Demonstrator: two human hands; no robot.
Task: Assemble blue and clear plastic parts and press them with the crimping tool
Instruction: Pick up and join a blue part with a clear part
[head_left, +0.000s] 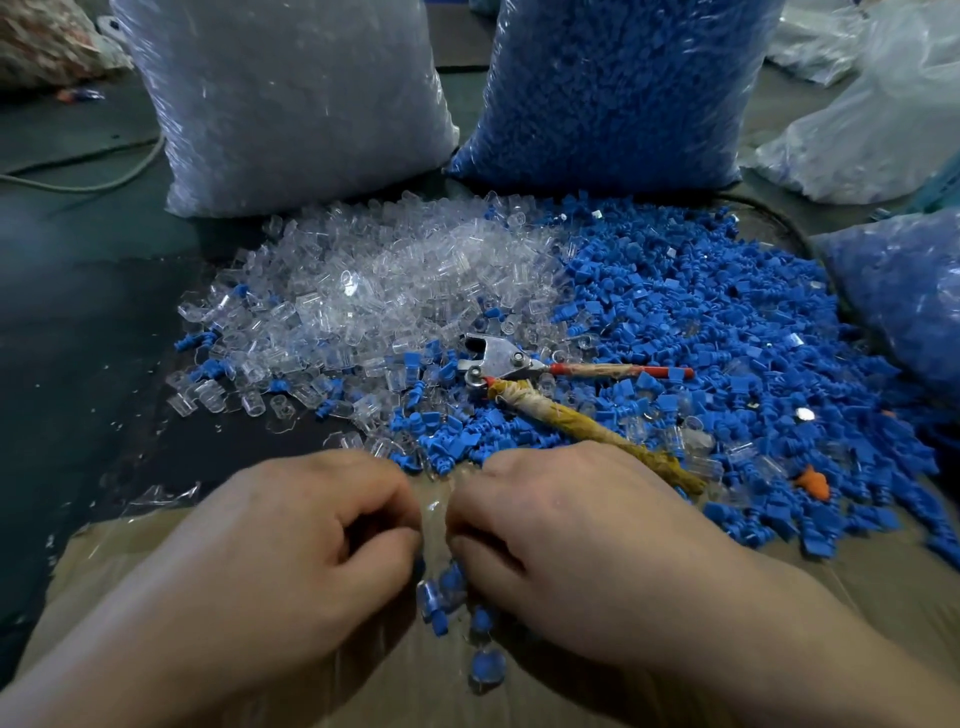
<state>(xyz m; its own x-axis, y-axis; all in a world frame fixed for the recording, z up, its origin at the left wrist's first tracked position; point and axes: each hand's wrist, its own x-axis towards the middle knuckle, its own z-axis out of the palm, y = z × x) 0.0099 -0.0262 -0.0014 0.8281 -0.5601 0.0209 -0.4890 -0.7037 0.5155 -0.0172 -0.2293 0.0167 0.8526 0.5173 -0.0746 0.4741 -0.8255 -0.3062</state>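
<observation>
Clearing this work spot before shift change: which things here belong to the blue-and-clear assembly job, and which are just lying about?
Job: clear parts pile, blue parts pile, crimping tool, joined pieces nearest the camera, bag of clear parts, bag of blue parts.
Lying about: orange scrap, cable, plastic bags at right.

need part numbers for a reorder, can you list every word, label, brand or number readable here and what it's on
None: no text can be read anywhere in this view.
Metal crimping tool with cloth-wrapped handles: no stamp or brand visible.
Clear plastic sack of clear parts: no label visible.
Clear plastic sack of blue parts: no label visible.
</observation>
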